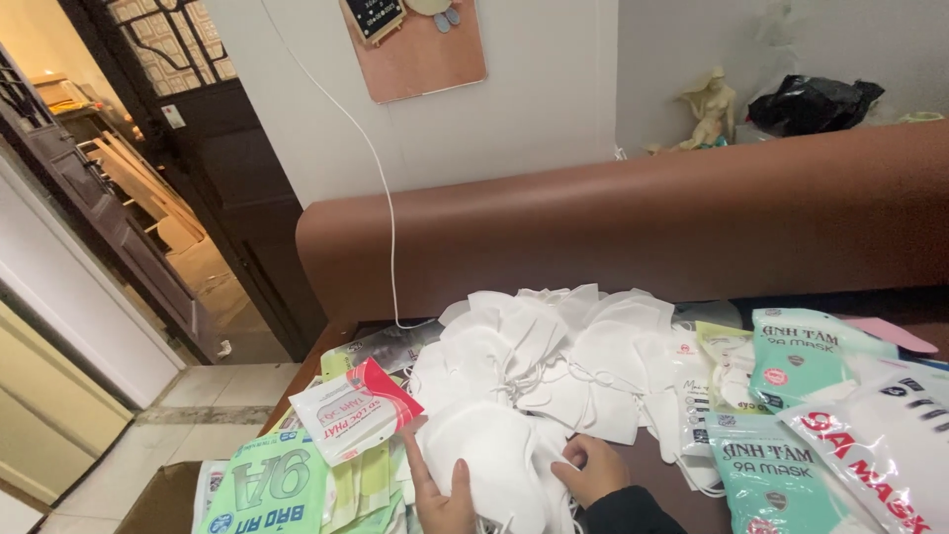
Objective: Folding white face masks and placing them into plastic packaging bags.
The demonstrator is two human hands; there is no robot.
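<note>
We press our left hand (440,499), fingers spread, and our right hand (591,468), fingers curled, onto a white face mask (489,450) beside the red-and-white mask packet (348,408).

indoor light is moderate and even, cool in tone, coming from overhead. the pile of white masks (539,366) reads bright without blown highlights. a soft sheen runs along the top of the brown padded backrest (633,218). the doorway (119,178) at far left glows warmer. shadows are faint. focus is fairly sharp throughout; straight lines bow at the left edge.
</note>
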